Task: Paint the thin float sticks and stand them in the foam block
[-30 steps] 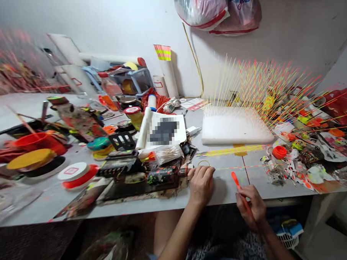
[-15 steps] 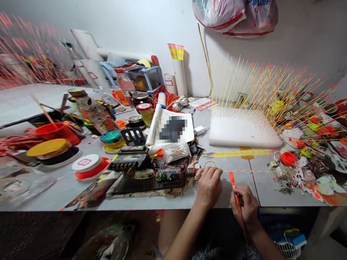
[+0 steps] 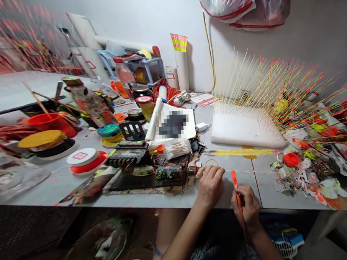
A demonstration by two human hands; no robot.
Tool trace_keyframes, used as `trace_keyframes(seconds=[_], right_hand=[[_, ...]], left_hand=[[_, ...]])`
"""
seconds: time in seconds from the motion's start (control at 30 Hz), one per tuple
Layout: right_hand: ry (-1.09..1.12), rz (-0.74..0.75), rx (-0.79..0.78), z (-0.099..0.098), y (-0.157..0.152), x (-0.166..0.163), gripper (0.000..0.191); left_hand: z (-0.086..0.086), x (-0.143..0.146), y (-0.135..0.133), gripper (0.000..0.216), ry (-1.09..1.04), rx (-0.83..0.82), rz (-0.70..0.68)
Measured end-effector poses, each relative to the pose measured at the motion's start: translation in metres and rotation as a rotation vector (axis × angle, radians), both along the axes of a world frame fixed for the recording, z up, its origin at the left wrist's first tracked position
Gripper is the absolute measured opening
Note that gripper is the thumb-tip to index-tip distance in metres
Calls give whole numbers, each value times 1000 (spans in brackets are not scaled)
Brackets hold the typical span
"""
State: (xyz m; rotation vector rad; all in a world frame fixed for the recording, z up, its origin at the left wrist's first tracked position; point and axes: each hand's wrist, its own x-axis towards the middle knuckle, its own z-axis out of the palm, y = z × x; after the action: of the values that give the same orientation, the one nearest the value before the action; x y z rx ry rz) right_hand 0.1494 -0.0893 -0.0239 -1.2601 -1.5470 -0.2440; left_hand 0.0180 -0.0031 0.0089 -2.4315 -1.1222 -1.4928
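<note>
My left hand rests curled on the grey tabletop, shut on the end of a thin striped rod that runs to the right. My right hand sits at the table's front edge, gripping an orange pen-like tool with its tip up near the rod. The tip looks close to the rod, but I cannot tell if they touch. A thin yellow ring lies just beyond my left fingers. Beyond it, several striped rods lie side by side.
A white foam block bristles with several painted thin rods. Paint-spattered paper, an orange lid and scraps lie to the right. To the left stand a black tool case, tape rolls, jars and a red bowl.
The whole scene has shifted slightly right and up in view. The orange tool now stands more upright in my right hand, and my left hand stays on the rod.
</note>
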Motion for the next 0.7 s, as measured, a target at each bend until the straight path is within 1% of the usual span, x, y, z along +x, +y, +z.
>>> trace_keyframes(seconds=[0.27,0.7], right_hand=[[-39,-16,23,7,2,1,16],[-37,-3,4,5,2,2,14]], left_hand=[[-2,2,2,19,-21,23,-18],[-1,1,1,18,-16,8,-15]])
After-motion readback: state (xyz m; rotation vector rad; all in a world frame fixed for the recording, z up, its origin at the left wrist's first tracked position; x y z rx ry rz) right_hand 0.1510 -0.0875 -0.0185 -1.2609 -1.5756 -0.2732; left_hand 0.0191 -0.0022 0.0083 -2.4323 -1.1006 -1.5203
